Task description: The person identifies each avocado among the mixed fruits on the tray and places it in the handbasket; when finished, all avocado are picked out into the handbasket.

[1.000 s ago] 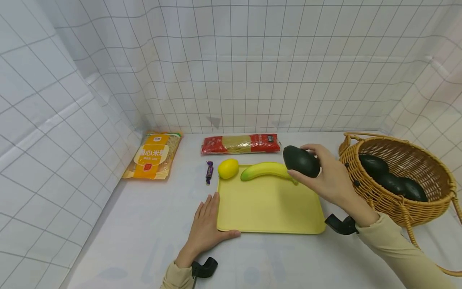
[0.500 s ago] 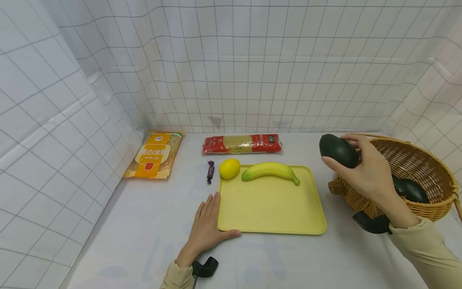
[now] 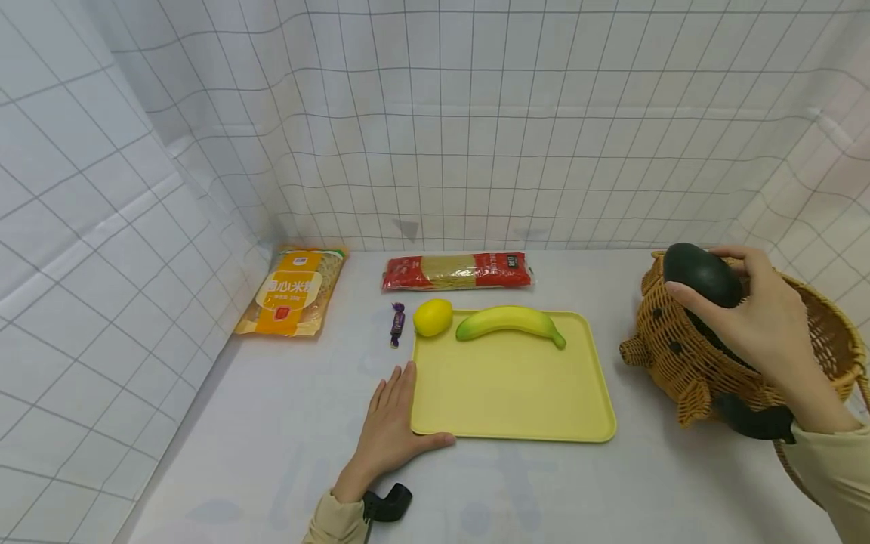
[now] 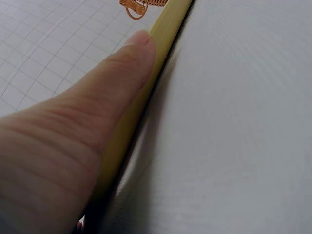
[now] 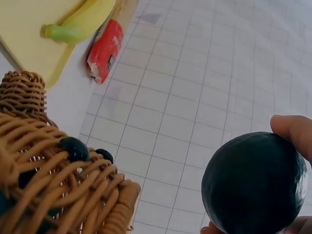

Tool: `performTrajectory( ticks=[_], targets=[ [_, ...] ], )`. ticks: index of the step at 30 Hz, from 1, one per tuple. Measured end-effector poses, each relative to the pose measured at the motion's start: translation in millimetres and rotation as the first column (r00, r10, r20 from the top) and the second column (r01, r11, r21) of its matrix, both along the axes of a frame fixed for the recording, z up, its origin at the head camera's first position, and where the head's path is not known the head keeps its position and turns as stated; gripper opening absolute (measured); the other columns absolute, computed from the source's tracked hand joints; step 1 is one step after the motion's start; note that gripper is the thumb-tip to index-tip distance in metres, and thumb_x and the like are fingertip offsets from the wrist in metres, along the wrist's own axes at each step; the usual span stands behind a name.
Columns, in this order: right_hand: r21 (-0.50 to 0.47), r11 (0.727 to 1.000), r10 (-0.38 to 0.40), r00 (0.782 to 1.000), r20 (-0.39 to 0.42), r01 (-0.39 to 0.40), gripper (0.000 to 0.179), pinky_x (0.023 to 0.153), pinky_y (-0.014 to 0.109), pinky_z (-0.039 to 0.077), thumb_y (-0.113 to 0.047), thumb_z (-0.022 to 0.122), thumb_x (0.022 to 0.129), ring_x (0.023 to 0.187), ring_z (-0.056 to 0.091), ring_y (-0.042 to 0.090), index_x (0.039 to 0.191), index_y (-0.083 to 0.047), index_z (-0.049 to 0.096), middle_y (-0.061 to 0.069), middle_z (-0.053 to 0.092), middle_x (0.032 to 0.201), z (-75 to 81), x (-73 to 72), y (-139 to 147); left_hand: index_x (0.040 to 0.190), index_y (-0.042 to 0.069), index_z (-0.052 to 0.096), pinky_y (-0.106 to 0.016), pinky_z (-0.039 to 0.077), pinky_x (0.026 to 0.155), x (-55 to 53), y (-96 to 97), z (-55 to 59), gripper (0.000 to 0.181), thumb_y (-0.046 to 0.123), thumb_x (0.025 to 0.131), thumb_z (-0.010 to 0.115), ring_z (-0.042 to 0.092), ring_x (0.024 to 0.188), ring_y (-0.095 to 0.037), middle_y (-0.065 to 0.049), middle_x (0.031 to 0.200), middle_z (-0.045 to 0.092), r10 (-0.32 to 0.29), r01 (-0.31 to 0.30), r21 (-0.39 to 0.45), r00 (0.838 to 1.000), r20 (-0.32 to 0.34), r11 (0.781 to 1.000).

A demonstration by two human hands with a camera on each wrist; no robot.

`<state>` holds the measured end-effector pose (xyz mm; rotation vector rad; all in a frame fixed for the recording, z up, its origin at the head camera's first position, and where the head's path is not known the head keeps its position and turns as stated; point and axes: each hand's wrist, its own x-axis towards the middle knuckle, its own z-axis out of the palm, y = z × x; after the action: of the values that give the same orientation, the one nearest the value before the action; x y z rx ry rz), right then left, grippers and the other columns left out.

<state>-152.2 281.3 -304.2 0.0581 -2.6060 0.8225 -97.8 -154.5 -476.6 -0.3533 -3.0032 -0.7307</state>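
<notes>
A dark green avocado [image 3: 701,273] is gripped between the thumb and fingers of my right hand [image 3: 768,317], held up over the wicker basket [image 3: 662,378] on the right. The right wrist view shows the same avocado [image 5: 253,183] beside the basket's woven side [image 5: 73,180]. My left hand [image 3: 387,427] lies with straight fingers at the lower left corner of the yellow tray [image 3: 510,389], its thumb along the tray's front edge. In the left wrist view the thumb [image 4: 117,73] presses along the tray's rim [image 4: 168,24]. A banana [image 3: 510,323] and a lemon [image 3: 432,317] lie at the tray's back edge.
A red noodle packet [image 3: 457,272] lies behind the tray. Left of the lemon is a purple-wrapped candy [image 3: 397,325]. An orange grain bag [image 3: 292,293] leans at the back left. Gridded white cloth [image 3: 462,128] encloses the back and sides.
My right hand has carried the avocado rightward from above the tray to over the basket. The left hand stays in place at the tray corner.
</notes>
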Motion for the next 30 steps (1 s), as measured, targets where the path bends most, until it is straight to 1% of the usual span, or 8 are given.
performTrajectory(
  ticks=[4, 6, 7, 11, 13, 16, 23, 30],
  targets=[
    [-0.001, 1.000, -0.018, 1.000, 0.014, 0.018, 0.071, 0.050, 0.019, 0.034, -0.036, 0.075, 0.080, 0.074, 0.049, 0.011, 0.136, -0.007, 0.043, 0.029, 0.055, 0.114, 0.8, 0.2, 12, 0.152, 0.004, 0.008, -0.042, 0.001, 0.114, -0.9, -0.1, -1.2, 0.127, 0.080, 0.065, 0.060, 0.007, 0.143, -0.024, -0.012, 0.156, 0.014, -0.002, 0.002, -0.003, 1.000, 0.002, 1.000],
    [-0.002, 1.000, -0.024, 0.999, 0.030, 0.024, 0.071, 0.048, 0.018, 0.033, -0.036, 0.074, 0.081, 0.073, 0.049, 0.011, 0.137, -0.007, 0.042, 0.031, 0.055, 0.114, 1.1, 0.2, 17, 0.152, 0.004, 0.008, -0.043, 0.001, 0.114, -0.8, -0.2, -1.6, 0.127, 0.081, 0.065, 0.060, 0.007, 0.143, -0.025, -0.012, 0.156, 0.014, -0.003, 0.003, -0.002, 1.000, -0.001, 1.000],
    [0.001, 1.000, -0.028, 0.999, 0.036, 0.028, 0.071, 0.048, 0.019, 0.034, -0.036, 0.074, 0.082, 0.074, 0.050, 0.012, 0.137, -0.006, 0.041, 0.031, 0.055, 0.113, 1.0, 0.2, 19, 0.152, 0.003, 0.008, -0.043, 0.002, 0.114, -0.7, -0.3, -1.6, 0.127, 0.081, 0.065, 0.060, 0.007, 0.143, -0.025, -0.012, 0.156, 0.014, -0.003, 0.003, -0.001, 1.000, -0.002, 1.000],
    [0.021, 0.999, -0.049, 0.995, 0.090, 0.048, 0.074, 0.053, 0.033, 0.038, -0.040, 0.069, 0.084, 0.084, 0.051, 0.041, 0.139, -0.003, 0.036, 0.035, 0.050, 0.115, 0.5, -0.6, 23, 0.152, 0.003, 0.008, -0.043, 0.002, 0.113, -0.4, -0.5, -2.2, 0.128, 0.081, 0.065, 0.060, 0.008, 0.143, -0.025, -0.013, 0.156, 0.014, 0.000, 0.000, -0.001, 1.000, -0.001, 1.000],
    [0.024, 0.998, -0.056, 0.992, 0.117, 0.054, 0.077, 0.054, 0.040, 0.039, -0.042, 0.068, 0.085, 0.088, 0.050, 0.045, 0.140, -0.002, 0.034, 0.036, 0.048, 0.117, -0.3, -0.9, 25, 0.152, 0.003, 0.008, -0.044, 0.002, 0.113, -0.4, -0.4, -2.3, 0.127, 0.081, 0.065, 0.060, 0.008, 0.143, -0.025, -0.013, 0.156, 0.014, 0.001, -0.001, -0.001, 1.000, 0.000, 1.000],
    [0.019, 0.999, -0.053, 0.988, 0.144, 0.051, 0.079, 0.056, 0.043, 0.038, -0.044, 0.067, 0.085, 0.092, 0.048, 0.047, 0.141, -0.001, 0.032, 0.036, 0.046, 0.119, -1.4, -1.0, 30, 0.152, 0.003, 0.008, -0.043, 0.002, 0.113, -0.2, -0.4, -2.2, 0.127, 0.081, 0.065, 0.059, 0.007, 0.143, -0.025, -0.012, 0.156, 0.014, 0.001, -0.001, -0.005, 1.000, 0.002, 1.000],
    [0.019, 0.999, -0.031, 0.987, 0.157, 0.029, 0.074, 0.053, 0.031, 0.038, -0.042, 0.069, 0.085, 0.091, 0.048, 0.047, 0.136, 0.000, 0.036, 0.033, 0.045, 0.119, -4.7, -3.2, 43, 0.152, 0.002, 0.009, -0.044, 0.003, 0.113, 0.5, -0.1, -0.7, 0.128, 0.079, 0.065, 0.062, 0.009, 0.142, -0.027, -0.014, 0.156, 0.015, 0.003, -0.003, 0.004, 1.000, -0.007, 1.000],
    [0.071, 0.997, -0.025, 0.985, 0.170, 0.013, 0.076, 0.057, 0.047, 0.043, -0.042, 0.067, 0.086, 0.093, 0.047, 0.051, 0.138, 0.004, 0.034, 0.036, 0.043, 0.121, -6.7, -4.1, 51, 0.152, 0.002, 0.009, -0.043, 0.003, 0.113, 0.4, -0.2, -0.4, 0.128, 0.080, 0.064, 0.062, 0.009, 0.142, -0.026, -0.014, 0.156, 0.015, 0.003, -0.003, -0.005, 1.000, 0.001, 1.000]
  ],
)
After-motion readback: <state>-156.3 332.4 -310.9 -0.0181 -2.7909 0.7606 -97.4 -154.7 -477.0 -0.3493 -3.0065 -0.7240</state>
